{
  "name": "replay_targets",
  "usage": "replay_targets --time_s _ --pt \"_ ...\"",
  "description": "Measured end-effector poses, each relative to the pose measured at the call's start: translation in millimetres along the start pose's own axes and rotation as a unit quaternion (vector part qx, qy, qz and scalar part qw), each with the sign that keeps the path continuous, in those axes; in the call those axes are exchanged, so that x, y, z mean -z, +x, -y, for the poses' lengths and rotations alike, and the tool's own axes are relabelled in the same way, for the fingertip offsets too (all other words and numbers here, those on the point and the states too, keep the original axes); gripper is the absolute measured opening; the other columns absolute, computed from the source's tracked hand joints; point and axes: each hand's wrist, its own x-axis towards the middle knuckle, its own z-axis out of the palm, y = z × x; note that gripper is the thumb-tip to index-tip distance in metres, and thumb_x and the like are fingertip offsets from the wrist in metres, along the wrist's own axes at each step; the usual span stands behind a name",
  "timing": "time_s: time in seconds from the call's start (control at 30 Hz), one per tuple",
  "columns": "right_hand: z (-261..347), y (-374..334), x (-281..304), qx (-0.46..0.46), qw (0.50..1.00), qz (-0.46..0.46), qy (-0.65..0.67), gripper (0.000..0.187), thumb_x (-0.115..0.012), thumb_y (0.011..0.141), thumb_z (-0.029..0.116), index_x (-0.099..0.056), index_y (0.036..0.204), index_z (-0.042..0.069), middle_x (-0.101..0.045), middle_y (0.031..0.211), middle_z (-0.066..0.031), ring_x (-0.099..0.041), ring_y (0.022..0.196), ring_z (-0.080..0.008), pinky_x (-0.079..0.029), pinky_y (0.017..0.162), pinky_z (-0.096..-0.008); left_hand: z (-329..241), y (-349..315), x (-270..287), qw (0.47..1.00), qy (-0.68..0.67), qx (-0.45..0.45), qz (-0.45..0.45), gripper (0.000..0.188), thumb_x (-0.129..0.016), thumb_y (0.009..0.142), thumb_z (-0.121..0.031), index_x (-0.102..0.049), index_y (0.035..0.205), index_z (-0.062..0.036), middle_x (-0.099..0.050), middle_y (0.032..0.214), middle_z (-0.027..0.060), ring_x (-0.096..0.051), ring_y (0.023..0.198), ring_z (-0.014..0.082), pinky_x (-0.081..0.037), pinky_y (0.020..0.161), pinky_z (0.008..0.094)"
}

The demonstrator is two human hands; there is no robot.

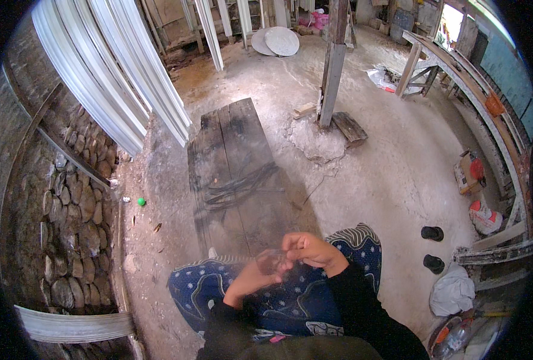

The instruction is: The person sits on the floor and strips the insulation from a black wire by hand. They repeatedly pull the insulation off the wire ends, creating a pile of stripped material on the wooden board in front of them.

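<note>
My left hand (256,277) and my right hand (312,249) meet above my lap, in front of blue patterned cloth (296,300). The right hand's fingers are pinched together near the left hand's fingertips. My left hand is closed too, with its fingers curled toward the right one. Something small and see-through may be between them, but blur over this spot hides what it is. Just beyond my knees lies a dark wooden board (236,144), with a bundle of thin black strips (242,187) across its middle.
A wooden post (332,72) stands ahead on a rough base beside a wood block (350,129). Corrugated sheets (98,66) lean at the left near a stone wall (77,210). At right are black sandals (432,233), a white sack (452,291) and a wooden bench (419,45).
</note>
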Motion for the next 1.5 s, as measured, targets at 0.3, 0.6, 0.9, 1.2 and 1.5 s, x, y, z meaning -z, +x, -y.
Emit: replay_targets --time_s 0.3,0.6,0.9,1.2,1.5 --pt "-3 -2 11 0.058 0.997 -0.042 -0.003 0.014 -0.058 0.078 0.009 -0.049 0.088 0.004 -0.058 0.071 -0.006 -0.059 0.071 -0.0169 -0.045 0.073 -0.0304 -7 -37 -9 0.965 0.119 -0.029 -0.23 0.019 -0.055 0.081 -0.014 -0.057 0.09 0.0036 -0.056 0.069 0.0034 -0.052 0.061 0.0106 -0.042 0.059 0.0223" --pt "22 -24 50 0.199 0.967 -0.155 0.025 0.013 -0.059 0.077 0.008 -0.051 0.086 0.005 -0.057 0.065 -0.0055 -0.059 0.065 -0.0178 -0.047 0.071 -0.0327 -30 -110 21 0.934 0.135 -0.009 -0.331 0.014 -0.057 0.076 -0.012 -0.062 0.077 0.0014 -0.052 0.061 -0.0008 -0.044 0.055 0.0062 -0.033 0.049 0.0197" --pt "63 -79 124 0.371 0.723 -0.526 -0.251 0.011 -0.058 0.079 0.009 -0.05 0.084 0.003 -0.058 0.07 -0.007 -0.057 0.066 -0.0143 -0.045 0.068 -0.026 -61 -180 42 0.946 0.211 0.178 -0.17 0.015 -0.058 0.075 -0.011 -0.064 0.081 0.001 -0.059 0.072 0.008 -0.053 0.07 0.0129 -0.04 0.062 0.0243" --pt "63 -102 148 0.321 0.321 -0.68 -0.576 0.01 -0.063 0.075 0.012 -0.059 0.081 0.004 -0.058 0.079 -0.0022 -0.054 0.074 -0.012 -0.042 0.069 -0.0227 -65 -152 46 0.95 0.238 -0.117 0.163 0.019 -0.056 0.08 -0.013 -0.061 0.09 0.002 -0.057 0.081 0.0119 -0.054 0.076 0.0201 -0.042 0.07 0.0286" --pt "57 -60 102 0.296 0.677 -0.546 -0.395 0.01 -0.061 0.077 0.013 -0.056 0.081 0.005 -0.052 0.067 0.002 -0.045 0.061 -0.0063 -0.038 0.056 -0.0199 -30 -82 23 0.821 0.559 0.121 -0.002 0.039 -0.065 0.071 -0.029 -0.058 0.104 -0.0091 -0.056 0.09 0.0142 -0.058 0.077 0.0287 -0.046 0.067 0.0334"
